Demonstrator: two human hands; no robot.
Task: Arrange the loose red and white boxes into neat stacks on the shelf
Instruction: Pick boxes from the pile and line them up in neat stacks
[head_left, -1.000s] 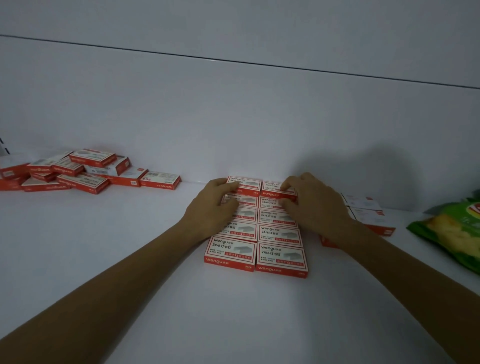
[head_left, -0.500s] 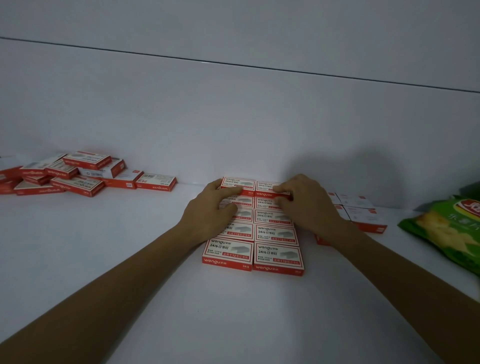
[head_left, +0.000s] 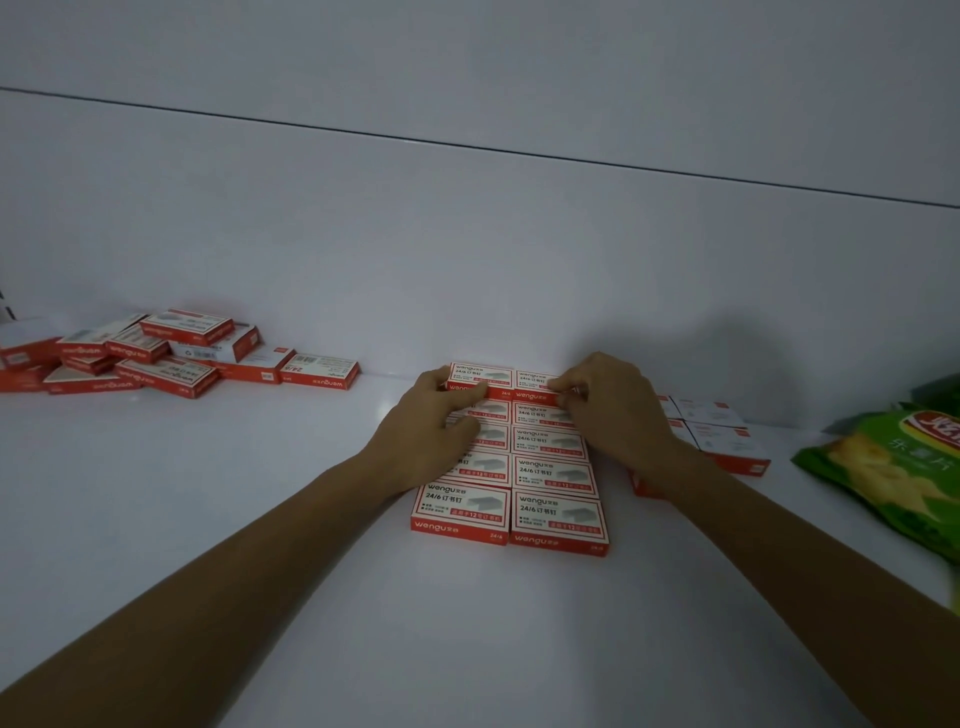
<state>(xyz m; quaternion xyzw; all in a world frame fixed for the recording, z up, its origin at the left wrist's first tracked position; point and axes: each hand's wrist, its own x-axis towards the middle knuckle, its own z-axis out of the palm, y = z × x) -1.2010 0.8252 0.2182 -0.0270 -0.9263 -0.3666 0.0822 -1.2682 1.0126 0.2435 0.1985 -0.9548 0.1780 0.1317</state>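
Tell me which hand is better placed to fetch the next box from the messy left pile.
Left. The left hand grips the back-left box on the side of the loose pile; the right hand, pinching the back-right box, would have to cross the neat rows.

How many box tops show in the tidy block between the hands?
10: a left column of five and a right column of five, running front to back. The left hand and right hand hold the rear pair; lower layers may be hidden.
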